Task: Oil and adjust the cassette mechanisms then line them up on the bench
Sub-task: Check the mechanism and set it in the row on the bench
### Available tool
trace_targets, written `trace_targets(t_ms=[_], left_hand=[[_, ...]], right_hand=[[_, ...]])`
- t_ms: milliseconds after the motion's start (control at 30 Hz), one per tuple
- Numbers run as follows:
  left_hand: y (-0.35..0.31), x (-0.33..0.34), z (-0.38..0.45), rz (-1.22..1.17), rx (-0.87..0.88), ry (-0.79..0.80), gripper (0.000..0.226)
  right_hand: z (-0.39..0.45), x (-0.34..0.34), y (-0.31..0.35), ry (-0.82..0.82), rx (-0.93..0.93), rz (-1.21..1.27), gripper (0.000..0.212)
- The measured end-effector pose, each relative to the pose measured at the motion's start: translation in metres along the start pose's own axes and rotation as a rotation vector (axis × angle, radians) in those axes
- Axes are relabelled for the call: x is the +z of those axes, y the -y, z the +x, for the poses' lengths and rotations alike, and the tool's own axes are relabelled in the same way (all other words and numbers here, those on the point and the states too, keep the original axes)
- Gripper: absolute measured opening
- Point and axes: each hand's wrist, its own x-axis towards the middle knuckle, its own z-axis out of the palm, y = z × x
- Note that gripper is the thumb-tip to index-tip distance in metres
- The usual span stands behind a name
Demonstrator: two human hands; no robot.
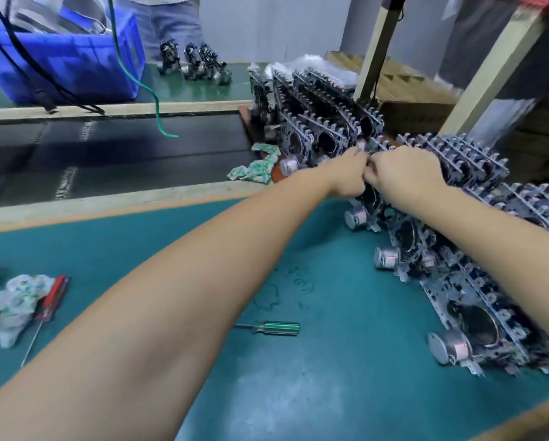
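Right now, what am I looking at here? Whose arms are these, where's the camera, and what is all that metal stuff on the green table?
The single camera sits on a person's head, looking down at their own bare arms. The left hand and right hand meet over a cassette mechanism in a long row of cassette mechanisms, their fingers curled on it; blur hides exactly what they pinch. On the green bench lie a green-handled screwdriver, a red-handled screwdriver beside a patterned rag, and behind, a blue crate.
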Motion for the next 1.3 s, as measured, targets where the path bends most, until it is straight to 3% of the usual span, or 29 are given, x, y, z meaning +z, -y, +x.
trace_targets(t_ms=[133, 267, 333, 433, 533, 633, 733, 800, 933, 1033, 1133, 1200, 1300], left_hand=[[0.003, 0.014, -0.003, 0.034, 0.015, 0.015, 0.075], [-0.005, 0.009, -0.017, 0.081, 0.008, -0.018, 0.089], [-0.012, -0.001, -0.034, 0.085, 0.009, -0.073, 0.081], [-0.016, -0.023, -0.083, 0.139, 0.030, -0.280, 0.033], [-0.008, -0.037, -0.151, 0.274, -0.067, -0.428, 0.009], [0.014, -0.042, -0.226, 0.289, -0.176, -0.487, 0.011], [0.038, -0.037, -0.303, 0.096, -0.261, -0.488, 0.009], [0.056, -0.030, -0.347, -0.015, -0.372, -0.488, 0.009], [0.106, -0.022, -0.414, -0.005, -0.590, -0.459, 0.007], [0.149, -0.018, -0.445, 0.057, -0.789, -0.465, 0.027], [0.184, -0.012, -0.457, 0.052, -0.980, -0.587, 0.054], [0.199, -0.009, -0.454, 0.033, -1.004, -0.645, 0.060], [0.218, -0.011, -0.442, 0.003, -0.972, -0.644, 0.063]], right_hand=[[-0.001, -0.002, 0.003, 0.060, 0.056, 0.005, 0.031], [-0.003, -0.023, 0.015, 0.062, 0.047, -0.114, 0.018], [-0.010, -0.045, 0.026, 0.039, 0.047, -0.134, 0.014], [-0.026, -0.081, 0.050, -0.020, 0.009, -0.084, 0.009], [-0.048, -0.115, 0.087, -0.085, -0.101, 0.081, 0.009], [-0.073, -0.138, 0.137, -0.115, -0.245, 0.272, 0.016], [-0.092, -0.146, 0.192, -0.092, -0.413, 0.464, 0.019], [-0.099, -0.143, 0.233, -0.037, -0.532, 0.553, 0.020], [-0.101, -0.130, 0.321, 0.134, -0.658, 0.743, 0.019], [-0.090, -0.115, 0.382, 0.127, -0.662, 0.791, 0.015], [-0.063, -0.100, 0.420, 0.169, -0.567, 0.769, 0.029], [-0.046, -0.092, 0.434, 0.252, -0.493, 0.727, 0.037], [-0.033, -0.083, 0.449, 0.329, -0.434, 0.681, 0.030]])
